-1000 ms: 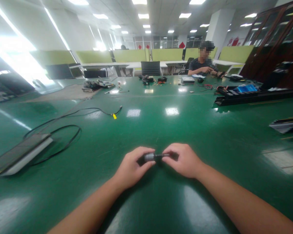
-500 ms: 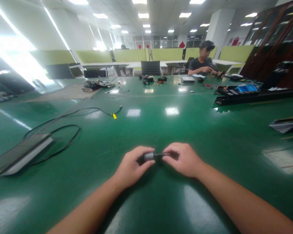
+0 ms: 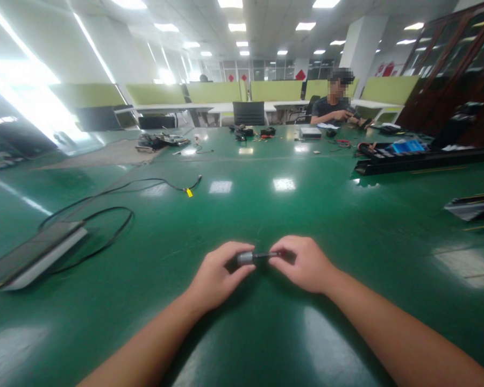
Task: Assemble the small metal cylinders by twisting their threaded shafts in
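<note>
Between the thumb and fingers of my left hand (image 3: 218, 275) is a small grey cylinder (image 3: 246, 258), held on its side. A thin dark rod (image 3: 262, 256) reaches from its right end, in line with it. My right hand (image 3: 307, 264) pinches the far end of this rod, where a bit of dark reddish colour shows at the fingertips. Both hands are closed and hold the piece level, low over the green table (image 3: 262, 333). Blur hides the finer detail, so I cannot tell exactly what kind of part it is.
To the left lies a flat, dark-topped panel (image 3: 36, 252) with a black cable (image 3: 131, 215) bearing a yellow tag (image 3: 189, 192). Long black rails (image 3: 419, 161) and a blue item (image 3: 408, 146) sit at the right. Across the table a person (image 3: 334, 107) handles something near scattered parts (image 3: 242, 131).
Almost nothing differs. The grey cylinder and rod appear shifted very slightly left and up, with both hands keeping the same hold.
</note>
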Motion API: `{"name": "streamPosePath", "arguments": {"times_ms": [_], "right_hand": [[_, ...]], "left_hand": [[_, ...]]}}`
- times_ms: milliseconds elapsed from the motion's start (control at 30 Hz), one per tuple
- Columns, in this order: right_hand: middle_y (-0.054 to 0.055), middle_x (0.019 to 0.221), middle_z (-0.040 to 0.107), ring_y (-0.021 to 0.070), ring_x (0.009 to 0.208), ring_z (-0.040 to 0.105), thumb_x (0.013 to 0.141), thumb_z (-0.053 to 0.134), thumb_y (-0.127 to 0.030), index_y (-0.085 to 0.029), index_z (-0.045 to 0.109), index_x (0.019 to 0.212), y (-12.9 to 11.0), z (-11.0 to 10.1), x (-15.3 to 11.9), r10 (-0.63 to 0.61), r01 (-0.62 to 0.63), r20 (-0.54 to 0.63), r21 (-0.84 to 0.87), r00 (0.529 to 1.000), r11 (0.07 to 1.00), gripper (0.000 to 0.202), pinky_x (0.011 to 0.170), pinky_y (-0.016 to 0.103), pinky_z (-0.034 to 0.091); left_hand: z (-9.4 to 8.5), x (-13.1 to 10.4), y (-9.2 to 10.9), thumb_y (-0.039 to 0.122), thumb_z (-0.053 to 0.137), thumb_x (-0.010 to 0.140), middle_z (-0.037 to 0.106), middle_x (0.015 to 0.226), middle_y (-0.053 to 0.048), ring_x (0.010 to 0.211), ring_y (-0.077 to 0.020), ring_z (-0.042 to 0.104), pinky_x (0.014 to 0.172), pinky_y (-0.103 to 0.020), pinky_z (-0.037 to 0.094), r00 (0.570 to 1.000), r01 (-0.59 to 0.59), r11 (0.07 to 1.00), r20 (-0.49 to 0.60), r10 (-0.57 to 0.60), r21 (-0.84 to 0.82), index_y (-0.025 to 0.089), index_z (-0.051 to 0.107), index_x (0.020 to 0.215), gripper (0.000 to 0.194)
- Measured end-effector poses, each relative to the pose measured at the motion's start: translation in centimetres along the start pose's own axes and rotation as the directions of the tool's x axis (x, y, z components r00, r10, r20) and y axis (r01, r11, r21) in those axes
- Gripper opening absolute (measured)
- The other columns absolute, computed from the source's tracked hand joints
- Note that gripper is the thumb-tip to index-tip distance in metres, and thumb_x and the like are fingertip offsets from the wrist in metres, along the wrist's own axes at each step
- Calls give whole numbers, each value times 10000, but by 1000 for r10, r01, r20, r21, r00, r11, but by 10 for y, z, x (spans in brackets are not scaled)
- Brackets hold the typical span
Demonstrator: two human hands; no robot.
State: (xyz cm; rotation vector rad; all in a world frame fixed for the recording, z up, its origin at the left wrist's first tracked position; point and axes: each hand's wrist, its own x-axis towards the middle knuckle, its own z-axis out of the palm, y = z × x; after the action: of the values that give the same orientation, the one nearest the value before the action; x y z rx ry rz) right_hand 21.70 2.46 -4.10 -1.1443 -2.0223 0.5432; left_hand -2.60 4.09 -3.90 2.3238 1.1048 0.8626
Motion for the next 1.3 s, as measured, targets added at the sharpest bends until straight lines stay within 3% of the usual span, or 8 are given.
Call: {"name": "streamPosePath", "arguments": {"times_ms": [367,1300], "right_hand": [[18,827,718,166,748,635,826,701,-195,-197,730,891,0,-2,0,-1,1,-3,-6,1000,1000,71,718,283,474],[26,829,720,174,747,641,831,687,-184,-202,726,901,-1,-4,1,13,-13,-5,-19,1000,1000,82,726,291,481]], "left_hand": [[-1,1,0,304,678,868,709,1099,-47,1002,-198,667,924,-343,537,1000,-14,1000,-5,14,6,237,655,1146,288],[-1,2,0,296,688,863,708,1107,-39,1006,-193,671,929,-337,537,1000,-3,1000,-17,3,5,244,649,1150,294]]}}
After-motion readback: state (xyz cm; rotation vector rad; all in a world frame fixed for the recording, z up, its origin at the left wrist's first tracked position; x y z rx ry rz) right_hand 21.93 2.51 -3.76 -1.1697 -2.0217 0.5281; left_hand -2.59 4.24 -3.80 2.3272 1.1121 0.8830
